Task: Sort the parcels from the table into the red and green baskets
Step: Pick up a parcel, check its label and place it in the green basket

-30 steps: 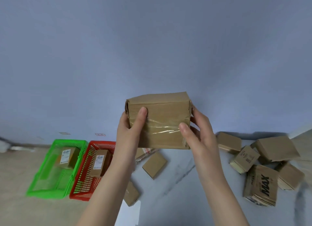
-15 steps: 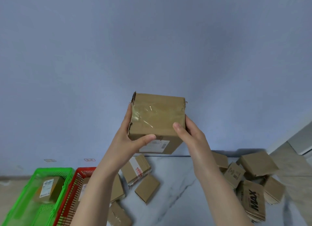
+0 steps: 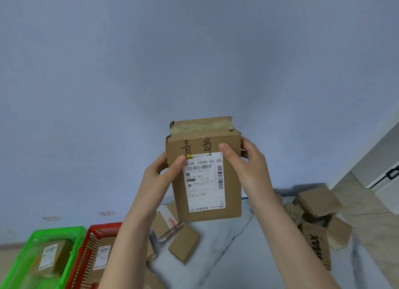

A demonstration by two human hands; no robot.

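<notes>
I hold a brown cardboard parcel [image 3: 205, 213] up in front of me, above the white marble table [image 3: 241, 256]. Its white shipping label and two handwritten characters face me. My left hand [image 3: 159, 176] grips its left side with the thumb on the label. My right hand [image 3: 248, 165] grips the right side, thumb on the front. On the floor at lower left stand the green basket [image 3: 32, 243] and the red basket [image 3: 95, 230], each with a labelled parcel inside.
Several small brown parcels [image 3: 183, 245] lie on the table under my hands. Another heap of parcels [image 3: 317, 204] sits at the table's right, one printed "MAX" [image 3: 317, 245]. A blue-grey wall fills the background. A white door edge [image 3: 380, 163] shows at far right.
I have turned the parcel in my hands, so the taped side went upward and the label side now faces me. My view has tilted up slightly.
</notes>
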